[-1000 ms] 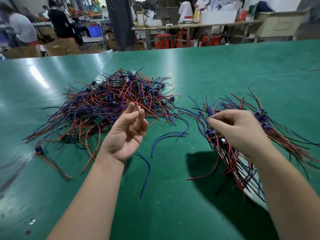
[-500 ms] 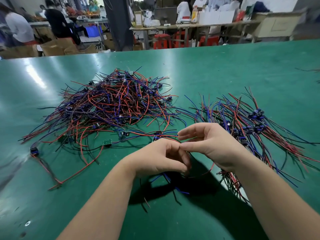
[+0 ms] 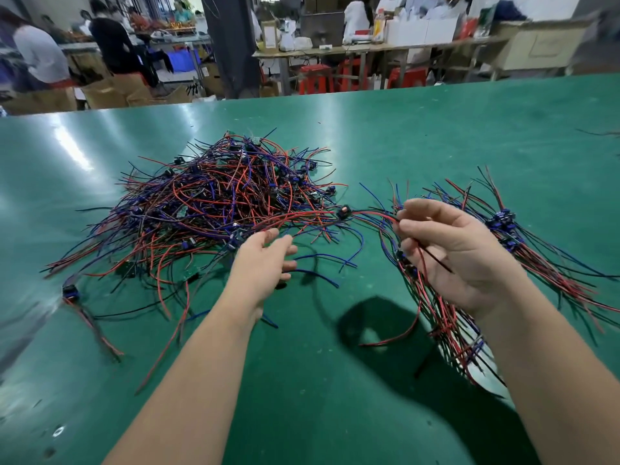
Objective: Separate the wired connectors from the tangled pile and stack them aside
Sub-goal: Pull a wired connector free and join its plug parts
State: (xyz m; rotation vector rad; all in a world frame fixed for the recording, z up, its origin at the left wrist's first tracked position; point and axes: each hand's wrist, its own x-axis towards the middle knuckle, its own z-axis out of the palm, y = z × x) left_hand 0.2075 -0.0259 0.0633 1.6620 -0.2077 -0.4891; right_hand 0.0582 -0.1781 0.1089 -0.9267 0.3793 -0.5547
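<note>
My right hand is up, fingers curled, pinching the wires of one connector. It hangs between the pile at the table's middle and the stack nearer the right edge. My left hand reaches out low, fingers spread, by the pile's near side.

Green table, red stools beyond, dark pillar, cardboard boxes
</note>
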